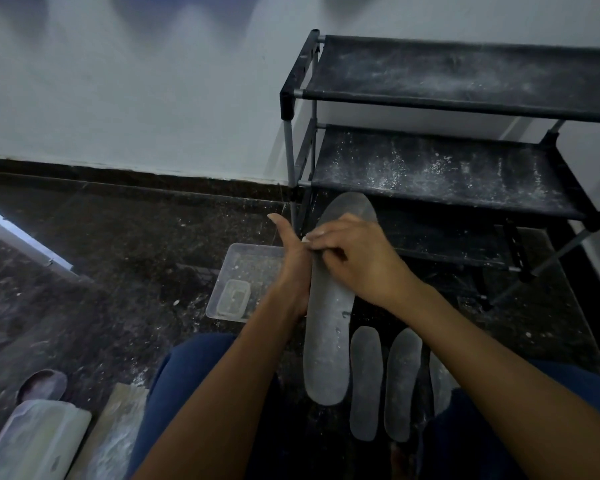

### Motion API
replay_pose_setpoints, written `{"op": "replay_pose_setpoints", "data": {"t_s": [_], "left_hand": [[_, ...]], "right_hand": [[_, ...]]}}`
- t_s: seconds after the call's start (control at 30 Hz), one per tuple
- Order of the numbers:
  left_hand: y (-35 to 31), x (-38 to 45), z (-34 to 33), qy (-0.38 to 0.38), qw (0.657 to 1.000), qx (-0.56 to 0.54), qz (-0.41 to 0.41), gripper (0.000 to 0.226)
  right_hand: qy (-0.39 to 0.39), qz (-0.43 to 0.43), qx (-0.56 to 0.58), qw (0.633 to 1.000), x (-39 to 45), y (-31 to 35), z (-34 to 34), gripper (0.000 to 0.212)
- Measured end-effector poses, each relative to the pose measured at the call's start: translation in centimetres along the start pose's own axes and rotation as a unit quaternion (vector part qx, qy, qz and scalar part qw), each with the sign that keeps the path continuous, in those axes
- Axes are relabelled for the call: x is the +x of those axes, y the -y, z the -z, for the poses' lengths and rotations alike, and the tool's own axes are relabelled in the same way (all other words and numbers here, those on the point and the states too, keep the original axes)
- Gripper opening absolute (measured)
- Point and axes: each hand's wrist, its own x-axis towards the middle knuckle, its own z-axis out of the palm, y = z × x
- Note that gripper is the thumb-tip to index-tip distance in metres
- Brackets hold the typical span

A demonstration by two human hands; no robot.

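In the head view the person sits over a dark speckled floor [136, 258], with legs in blue trousers [174, 393] at the bottom of the frame. Both hands are on a long grey insole [328, 327], which is held up off the floor between the knees, its toe end pointing away towards the foot of a black shoe rack [465, 98]. The left hand [293, 268] lies against the insole's left edge with the thumb straight and pointing up. Its fingers are hidden behind the insole, so how far they close round it cannot be told. The right hand [361, 258] lies across the top of the insole with curled fingers, and the fingertips pinch the insole at its left edge, just beside the left thumb. Below the raised insole, three shorter grey insoles lie side by side on the floor between the legs: one [365, 382], a second [403, 382], and a third [439, 382] partly covered by the right forearm. Just left of the hands a clear plastic tub [253, 261] stands on the floor, and a small lidded box [234, 296] sits inside it. The rack's two fabric shelves are dusted with white specks. At the floor's lower left corner lie a translucent container [39, 441], a rounded spoon-like thing [44, 384] and a pale board [118, 431].
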Motion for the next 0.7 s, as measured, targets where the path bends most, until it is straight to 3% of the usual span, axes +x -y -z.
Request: {"op": "replay_pose_setpoints", "data": {"t_s": [0.13,0.27,0.3,0.4,0.57,0.7], "left_hand": [[-0.07,-0.16,-0.25,0.009,1.000,-0.011,0.002,0.098],[-0.01,0.11,-0.06,0.001,1.000,0.004,-0.007,0.098],[-0.02,0.07,-0.04,-0.002,1.000,0.001,-0.009,0.098],[-0.10,0.00,-0.08,0.002,1.000,-0.021,0.001,0.097],[-0.12,-0.03,-0.05,0.016,1.000,-0.006,-0.004,0.096],[-0.06,0.04,-0.18,0.042,0.999,-0.021,-0.008,0.083]], "right_hand": [[-0.124,-0.017,-0.030,0.992,0.21,-0.56,0.00,0.024],[0.001,0.008,-0.006,1.000,0.09,-0.23,-0.23,0.027],[0.001,0.010,-0.001,1.000,0.05,-0.14,-0.23,0.027],[-0.090,0.007,-0.030,0.995,0.18,-0.19,-0.14,0.026],[-0.028,0.013,0.000,1.000,-0.26,0.14,-0.33,0.026],[-0.134,-0.011,-0.054,0.989,0.04,-0.82,-0.04,0.020]]}}
